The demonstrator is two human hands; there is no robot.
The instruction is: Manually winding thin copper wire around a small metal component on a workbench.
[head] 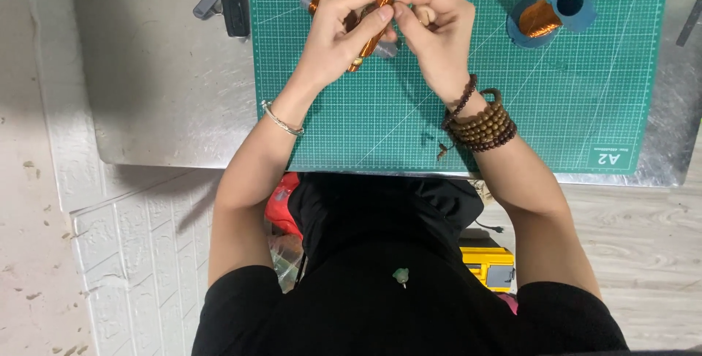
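Observation:
Both hands meet over the far middle of a green cutting mat [512, 100]. My left hand [340, 34] grips a long thin rod wound with copper-coloured wire [380, 12], held slanted. My right hand [435, 38] pinches at the rod's upper part with thumb and fingertips. A small spool of copper wire [313, 1] lies just behind my left hand, partly hidden. A thin silver bangle sits on my left wrist and several brown bead bracelets on my right wrist.
A blue spool of copper wire [545, 13] lies on its side at the mat's far right. Car keys with a black fob [228, 3] rest on the silvery tabletop [161, 92] at left. A yellow box [491, 264] and red item sit on the floor below.

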